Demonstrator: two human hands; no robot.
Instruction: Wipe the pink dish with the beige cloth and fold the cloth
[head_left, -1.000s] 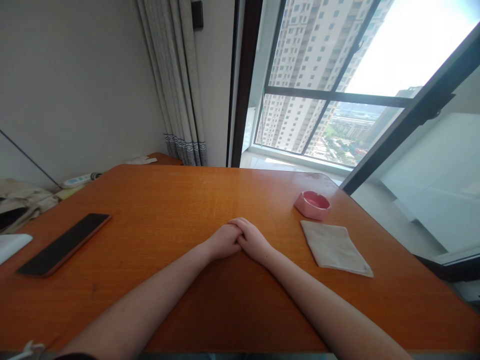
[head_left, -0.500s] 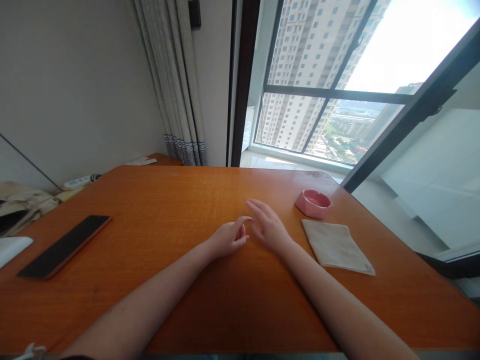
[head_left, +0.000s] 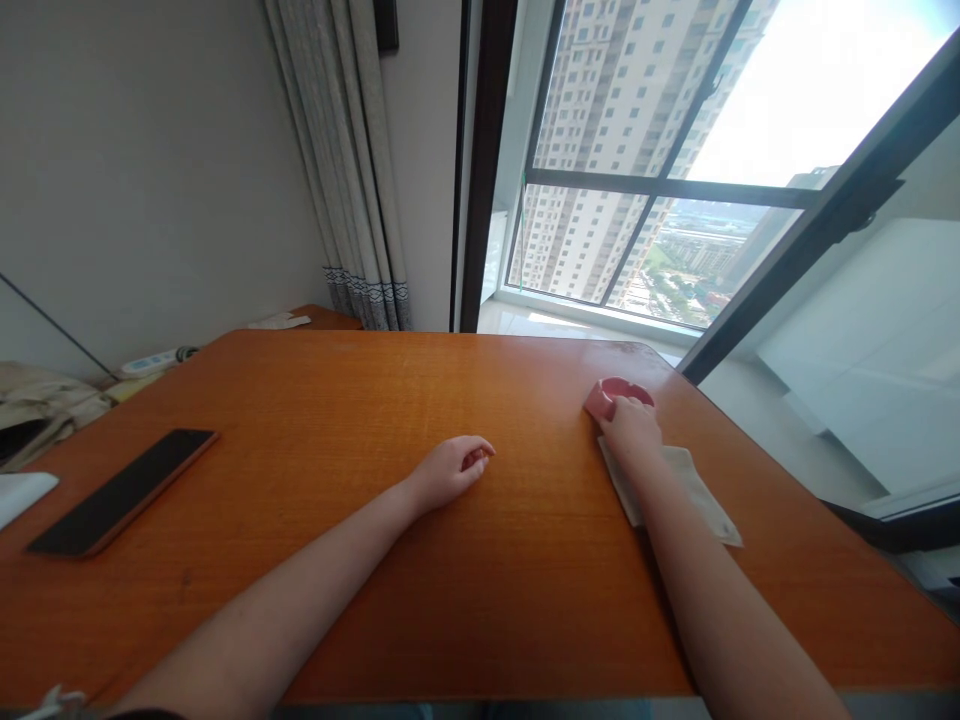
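My right hand is at the near side of a pink ashtray with a faceted outer wall and a notched rim. Its fingers close over the near rim and wall, and the hand hides part of the ashtray. Beneath my right wrist lies a folded grey-beige cloth, partly covered by the forearm. Near the middle of the table, my left hand rests with its fingers loosely curled in toward the thumb. Nothing shows inside them.
A long black-topped slab lies on the wooden table at the left. Beyond it are a white object at the edge, a power strip and crumpled fabric. Behind the table stand a curtain and a window.
My right hand has left its place beside my left hand, moved right over the cloth and taken hold of the ashtray's near rim. My left hand stays in place, its fingers a little more curled.
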